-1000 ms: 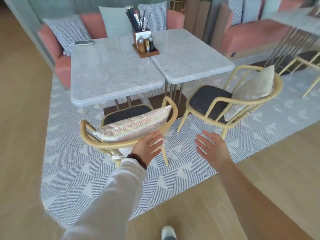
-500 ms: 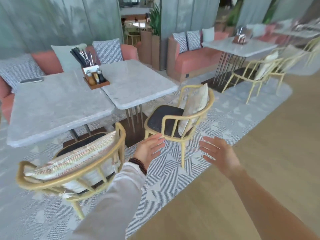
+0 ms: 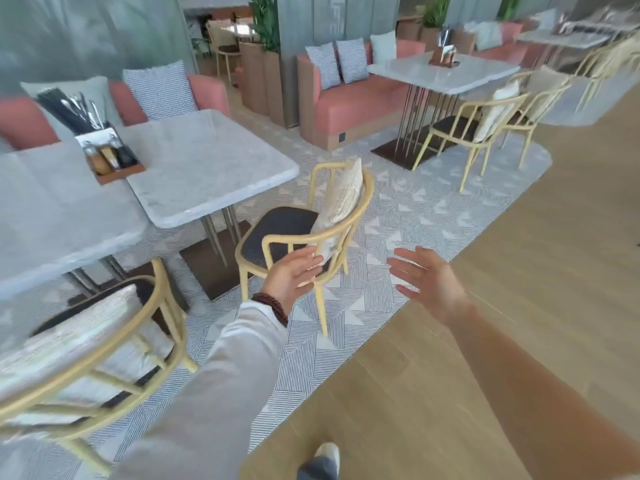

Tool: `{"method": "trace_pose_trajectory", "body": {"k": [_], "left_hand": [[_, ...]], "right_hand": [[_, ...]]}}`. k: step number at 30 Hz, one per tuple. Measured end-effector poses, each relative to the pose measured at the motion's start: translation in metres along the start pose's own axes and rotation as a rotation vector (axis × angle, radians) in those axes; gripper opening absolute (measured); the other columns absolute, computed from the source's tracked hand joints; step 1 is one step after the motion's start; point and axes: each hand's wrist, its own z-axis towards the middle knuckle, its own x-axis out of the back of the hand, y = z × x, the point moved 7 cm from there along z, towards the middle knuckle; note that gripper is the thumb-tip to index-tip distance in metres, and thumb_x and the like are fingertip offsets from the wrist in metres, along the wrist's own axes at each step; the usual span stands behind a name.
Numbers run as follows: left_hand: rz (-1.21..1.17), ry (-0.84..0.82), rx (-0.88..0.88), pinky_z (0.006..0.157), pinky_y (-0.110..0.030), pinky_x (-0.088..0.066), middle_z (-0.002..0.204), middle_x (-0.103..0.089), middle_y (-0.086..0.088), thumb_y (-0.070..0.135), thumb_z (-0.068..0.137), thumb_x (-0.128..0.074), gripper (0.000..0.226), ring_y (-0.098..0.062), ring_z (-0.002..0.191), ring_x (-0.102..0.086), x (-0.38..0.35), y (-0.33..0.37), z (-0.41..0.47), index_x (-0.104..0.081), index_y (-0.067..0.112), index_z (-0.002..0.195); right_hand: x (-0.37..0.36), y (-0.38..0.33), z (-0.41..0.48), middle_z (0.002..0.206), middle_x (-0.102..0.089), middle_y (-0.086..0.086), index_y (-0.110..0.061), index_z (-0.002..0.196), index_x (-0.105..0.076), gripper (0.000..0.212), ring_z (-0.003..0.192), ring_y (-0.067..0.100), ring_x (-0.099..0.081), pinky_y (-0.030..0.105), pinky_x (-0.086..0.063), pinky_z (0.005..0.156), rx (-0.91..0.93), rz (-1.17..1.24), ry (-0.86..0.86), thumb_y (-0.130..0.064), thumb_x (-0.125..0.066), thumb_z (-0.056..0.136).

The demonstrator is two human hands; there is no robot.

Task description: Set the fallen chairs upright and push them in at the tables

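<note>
Holding nothing, my left hand [image 3: 294, 277] hangs with fingers straight and spread at the curved back rail of the middle chair [image 3: 277, 230], contact not determinable, while my right hand [image 3: 427, 284], equally spread and empty, is clear of the chair to its right. The chair stands upright on the rug [image 3: 398, 209], angled and drawn out from the marble table [image 3: 207, 168], its seat short of the tabletop. Assessment: righting appears done here and pushing-in is the step in hand; the next move calls for both palms on the back rail, squaring the chair as it slides under.
</note>
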Motion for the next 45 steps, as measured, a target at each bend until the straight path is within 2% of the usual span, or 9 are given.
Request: {"method": "trace_pose_trajectory", "body": {"k": [7, 12, 20, 27, 30, 34, 38, 41, 45], "left_hand": [[-0.01, 0.018, 0.028, 0.091, -0.038, -0.044, 0.116, -0.067, -0.001, 0.02, 0.092, -0.05, 0.026, -0.02, 0.111, -0.059, -0.035, 0.006, 0.099, -0.06, 0.021, 0.117], [-0.023, 0.069, 0.07, 0.09, -0.039, -0.043, 0.121, -0.064, -0.001, 0.022, 0.089, -0.055, 0.031, -0.019, 0.113, -0.057, -0.049, 0.011, 0.167, -0.058, 0.022, 0.12], [-0.025, 0.169, 0.13, 0.105, -0.046, -0.034, 0.124, -0.063, 0.001, 0.02, 0.089, -0.054, 0.025, -0.016, 0.115, -0.056, -0.057, 0.019, 0.247, -0.062, 0.026, 0.111], [-0.048, 0.325, 0.192, 0.091, -0.039, -0.038, 0.114, -0.064, 0.0, 0.015, 0.087, -0.057, 0.018, -0.018, 0.108, -0.058, -0.048, 0.003, 0.293, -0.064, 0.023, 0.101], [-0.104, 0.444, 0.303, 0.085, -0.037, -0.042, 0.107, -0.064, -0.003, 0.023, 0.09, -0.055, 0.017, -0.024, 0.108, -0.058, -0.046, -0.017, 0.308, -0.062, 0.016, 0.105], [-0.011, 0.453, 0.591, 0.089, -0.042, -0.045, 0.101, -0.063, -0.002, 0.051, 0.086, -0.056, 0.049, -0.025, 0.095, -0.061, -0.058, -0.055, 0.319, -0.058, 0.01, 0.113], [-0.356, 0.5, 0.592, 0.087, -0.046, -0.046, 0.106, -0.058, -0.006, 0.051, 0.088, -0.055, 0.063, -0.026, 0.095, -0.058, -0.084, -0.088, 0.341, -0.044, 0.012, 0.135], [-0.587, 0.675, 0.457, 0.091, -0.051, -0.044, 0.135, -0.049, -0.013, 0.041, 0.092, -0.053, 0.061, -0.031, 0.123, -0.049, -0.095, -0.097, 0.363, -0.034, 0.011, 0.142], [-0.785, 0.807, 0.356, 0.102, -0.055, -0.04, 0.143, -0.039, -0.019, 0.033, 0.094, -0.053, 0.06, -0.035, 0.131, -0.04, -0.112, -0.102, 0.391, -0.029, 0.009, 0.143]], "right_hand": [[0.033, -0.033, 0.085, 0.111, -0.074, -0.001, -0.023, 0.122, -0.064, 0.045, 0.114, 0.017, -0.063, 0.038, -0.047, 0.089, -0.014, -0.038, 0.017, -0.042, -0.054, 0.083], [0.038, -0.066, 0.156, 0.106, -0.076, -0.001, -0.033, 0.085, -0.077, 0.021, 0.11, 0.018, -0.065, 0.039, -0.048, 0.09, -0.041, -0.065, 0.003, -0.036, -0.056, 0.089], [0.043, -0.101, 0.257, 0.109, -0.074, 0.0, -0.026, 0.105, -0.069, 0.022, 0.113, 0.02, -0.063, 0.038, -0.048, 0.092, -0.087, -0.112, -0.028, -0.033, -0.052, 0.094], [0.042, -0.104, 0.338, 0.113, -0.072, 0.002, -0.023, 0.112, -0.067, 0.024, 0.114, 0.02, -0.061, 0.04, -0.047, 0.096, -0.16, -0.181, -0.095, -0.031, -0.05, 0.096], [0.049, -0.101, 0.373, 0.115, -0.07, 0.005, -0.02, 0.117, -0.065, 0.028, 0.112, 0.021, -0.061, 0.038, -0.049, 0.09, -0.201, -0.218, -0.116, -0.032, -0.053, 0.095], [0.058, -0.1, 0.42, 0.116, -0.067, 0.007, -0.021, 0.11, -0.062, 0.019, 0.111, 0.023, -0.061, 0.04, -0.049, 0.091, -0.245, -0.299, -0.163, -0.029, -0.052, 0.096], [0.065, -0.097, 0.462, 0.111, -0.066, 0.005, -0.023, 0.1, -0.06, 0.008, 0.103, 0.02, -0.063, 0.042, -0.05, 0.092, -0.259, -0.388, -0.253, -0.025, -0.053, 0.096], [0.072, -0.093, 0.483, 0.105, -0.064, 0.002, -0.024, 0.097, -0.06, 0.01, 0.096, 0.015, -0.063, 0.037, -0.053, 0.082, -0.269, -0.44, -0.279, -0.02, -0.051, 0.096], [0.081, -0.085, 0.51, 0.108, -0.062, 0.003, -0.025, 0.093, -0.061, 0.012, 0.101, 0.02, -0.063, 0.036, -0.053, 0.078, -0.301, -0.456, -0.287, -0.019, -0.05, 0.096]]}}
